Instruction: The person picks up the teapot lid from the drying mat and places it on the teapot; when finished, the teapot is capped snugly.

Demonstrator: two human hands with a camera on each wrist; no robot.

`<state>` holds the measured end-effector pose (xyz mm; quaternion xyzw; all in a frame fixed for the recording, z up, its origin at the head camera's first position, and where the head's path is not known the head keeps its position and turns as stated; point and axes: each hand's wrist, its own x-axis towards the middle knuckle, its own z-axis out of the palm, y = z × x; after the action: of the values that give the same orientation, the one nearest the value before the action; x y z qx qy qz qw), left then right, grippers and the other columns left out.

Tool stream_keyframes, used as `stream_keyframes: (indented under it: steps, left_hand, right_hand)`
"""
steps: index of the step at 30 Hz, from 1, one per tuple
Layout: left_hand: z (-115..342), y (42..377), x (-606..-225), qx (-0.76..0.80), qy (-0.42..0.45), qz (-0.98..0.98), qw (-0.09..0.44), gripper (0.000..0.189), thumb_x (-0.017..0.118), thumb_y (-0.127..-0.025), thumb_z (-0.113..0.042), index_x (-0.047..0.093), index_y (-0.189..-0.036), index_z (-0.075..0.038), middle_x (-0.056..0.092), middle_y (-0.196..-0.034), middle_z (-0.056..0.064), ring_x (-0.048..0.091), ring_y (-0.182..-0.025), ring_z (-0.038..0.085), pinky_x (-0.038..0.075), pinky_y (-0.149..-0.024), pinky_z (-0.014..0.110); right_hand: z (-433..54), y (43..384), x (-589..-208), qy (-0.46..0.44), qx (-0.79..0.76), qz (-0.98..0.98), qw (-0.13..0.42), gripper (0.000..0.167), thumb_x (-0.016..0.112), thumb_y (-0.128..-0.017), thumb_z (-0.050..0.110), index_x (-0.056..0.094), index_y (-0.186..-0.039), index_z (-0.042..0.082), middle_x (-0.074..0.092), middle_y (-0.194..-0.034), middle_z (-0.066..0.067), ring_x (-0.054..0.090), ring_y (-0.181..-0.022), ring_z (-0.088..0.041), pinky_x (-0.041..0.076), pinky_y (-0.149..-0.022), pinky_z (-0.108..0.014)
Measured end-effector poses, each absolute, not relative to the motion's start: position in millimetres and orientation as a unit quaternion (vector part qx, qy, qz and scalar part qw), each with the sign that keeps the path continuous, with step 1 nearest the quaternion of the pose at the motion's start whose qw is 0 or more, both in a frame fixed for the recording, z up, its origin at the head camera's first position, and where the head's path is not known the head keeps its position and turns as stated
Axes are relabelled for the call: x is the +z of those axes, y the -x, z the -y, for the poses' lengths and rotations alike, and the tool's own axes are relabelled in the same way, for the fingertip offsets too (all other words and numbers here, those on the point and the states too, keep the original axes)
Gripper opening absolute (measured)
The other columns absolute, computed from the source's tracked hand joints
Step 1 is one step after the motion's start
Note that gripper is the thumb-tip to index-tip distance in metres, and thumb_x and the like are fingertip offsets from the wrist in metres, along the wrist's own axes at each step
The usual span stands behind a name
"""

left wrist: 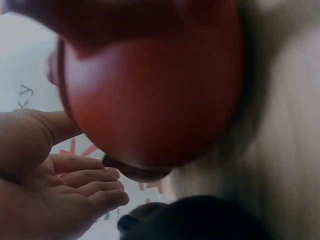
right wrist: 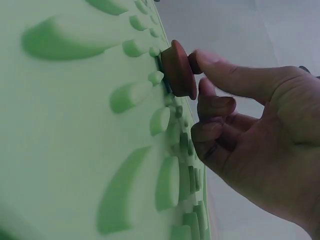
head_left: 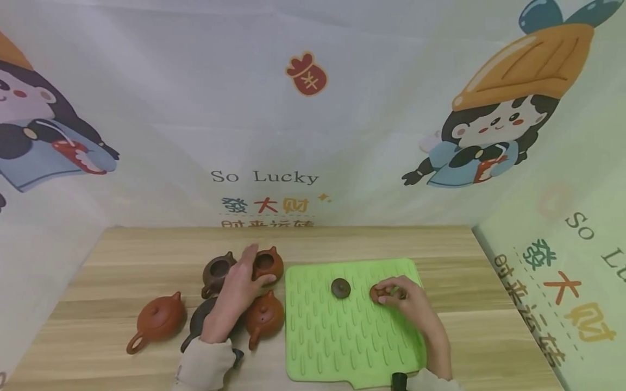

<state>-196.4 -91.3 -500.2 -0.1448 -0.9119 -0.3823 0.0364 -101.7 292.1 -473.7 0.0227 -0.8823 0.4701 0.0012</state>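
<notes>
On the green mat (head_left: 352, 331), my right hand (head_left: 403, 296) pinches the knob of a reddish-brown teapot lid (right wrist: 177, 70) between thumb and fingers. The lid's underside is at the mat's raised ridges. To its left lies a dark brown teapot lid (head_left: 340, 288). My left hand (head_left: 244, 282) reaches over the teapots, with its fingers extended (left wrist: 95, 182) beside a lidless reddish teapot (head_left: 274, 266) at the back. Left of that hand is a lidless dark brown teapot (head_left: 215, 271), partly covered by it.
Nearer me stand a lidded red teapot (head_left: 264, 315) and a black teapot (head_left: 198, 320), the latter mostly hidden under my left forearm. Another lidded red teapot (head_left: 161, 317) stands at the far left. A printed cloth (head_left: 195, 108) hangs behind the wooden table (head_left: 88, 326).
</notes>
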Motion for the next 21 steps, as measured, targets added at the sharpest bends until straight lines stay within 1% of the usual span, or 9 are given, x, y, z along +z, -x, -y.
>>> stream_keyframes:
  steps: [3, 5, 10, 13, 14, 17, 20, 21]
  left_hand:
    - [90.4, 189.0, -487.9, -0.380, 0.140, 0.914, 0.038, 0.088, 0.089, -0.094, -0.023, 0.043, -0.160, 0.010, 0.053, -0.156, 0.039, 0.060, -0.131, 0.060, 0.055, -0.102, 0.068]
    - [89.9, 186.0, -481.4, -0.375, 0.137, 0.916, 0.033, 0.085, 0.090, -0.093, -0.019, 0.044, -0.158, 0.012, 0.055, -0.153, 0.039, 0.062, -0.129, 0.060, 0.055, -0.101, 0.068]
    - [88.6, 182.4, -473.0, -0.366, 0.125, 0.922, 0.012, 0.076, 0.085, -0.097, -0.011, 0.046, -0.157, 0.013, 0.056, -0.153, 0.039, 0.060, -0.134, 0.058, 0.054, -0.106, 0.066]
    - [88.7, 181.9, -474.2, -0.360, 0.130, 0.923, 0.029, 0.071, 0.085, -0.095, -0.006, 0.051, -0.153, 0.013, 0.061, -0.147, 0.038, 0.064, -0.130, 0.057, 0.056, -0.103, 0.065]
    - [89.7, 183.2, -478.6, -0.354, 0.136, 0.924, 0.044, 0.070, 0.087, -0.093, -0.006, 0.053, -0.151, 0.013, 0.064, -0.144, 0.038, 0.066, -0.127, 0.057, 0.057, -0.100, 0.065]
    - [90.8, 182.9, -480.9, -0.348, 0.149, 0.923, 0.067, 0.068, 0.089, -0.089, -0.004, 0.057, -0.146, 0.013, 0.068, -0.135, 0.039, 0.069, -0.118, 0.058, 0.059, -0.093, 0.065]
    - [91.3, 184.3, -480.8, -0.351, 0.152, 0.922, 0.060, 0.065, 0.088, -0.091, -0.005, 0.058, -0.147, 0.011, 0.069, -0.134, 0.038, 0.069, -0.118, 0.058, 0.059, -0.094, 0.065]
    - [90.4, 183.5, -476.7, -0.355, 0.149, 0.922, 0.048, 0.065, 0.087, -0.092, -0.004, 0.058, -0.148, 0.010, 0.069, -0.135, 0.038, 0.069, -0.120, 0.057, 0.059, -0.095, 0.066]
  right_hand:
    - [-290.8, 100.7, -474.6, -0.019, 0.471, 0.882, 0.005, 0.021, 0.082, -0.093, -0.004, 0.081, -0.113, -0.001, 0.068, -0.101, -0.011, 0.058, -0.084, -0.011, 0.052, -0.076, -0.024]
    - [-290.4, 100.9, -475.4, -0.015, 0.473, 0.881, 0.009, 0.021, 0.082, -0.092, -0.005, 0.081, -0.113, -0.001, 0.067, -0.101, -0.011, 0.058, -0.083, -0.011, 0.052, -0.076, -0.024]
    - [-289.5, 101.7, -478.4, -0.016, 0.463, 0.886, 0.029, 0.017, 0.083, -0.092, -0.004, 0.082, -0.108, 0.001, 0.068, -0.098, -0.009, 0.056, -0.083, -0.010, 0.051, -0.076, -0.024]
    - [-288.5, 102.8, -479.1, -0.016, 0.450, 0.892, 0.038, 0.015, 0.084, -0.091, -0.003, 0.083, -0.105, 0.003, 0.068, -0.097, -0.007, 0.055, -0.083, -0.010, 0.049, -0.076, -0.024]
    - [-288.3, 103.0, -478.7, -0.017, 0.445, 0.894, 0.039, 0.015, 0.084, -0.091, -0.002, 0.083, -0.104, 0.004, 0.069, -0.098, -0.007, 0.055, -0.084, -0.010, 0.049, -0.076, -0.024]
    - [-287.1, 102.6, -474.4, -0.021, 0.444, 0.895, 0.042, 0.014, 0.084, -0.090, -0.003, 0.083, -0.103, 0.004, 0.069, -0.099, -0.008, 0.055, -0.085, -0.011, 0.050, -0.076, -0.024]
    - [-285.8, 101.7, -468.5, -0.028, 0.445, 0.894, 0.050, 0.014, 0.084, -0.090, -0.004, 0.083, -0.102, 0.002, 0.069, -0.099, -0.009, 0.055, -0.084, -0.011, 0.050, -0.074, -0.024]
    - [-285.4, 101.3, -466.6, -0.029, 0.446, 0.893, 0.051, 0.014, 0.084, -0.089, -0.004, 0.083, -0.102, 0.002, 0.069, -0.099, -0.009, 0.054, -0.083, -0.011, 0.049, -0.074, -0.024]
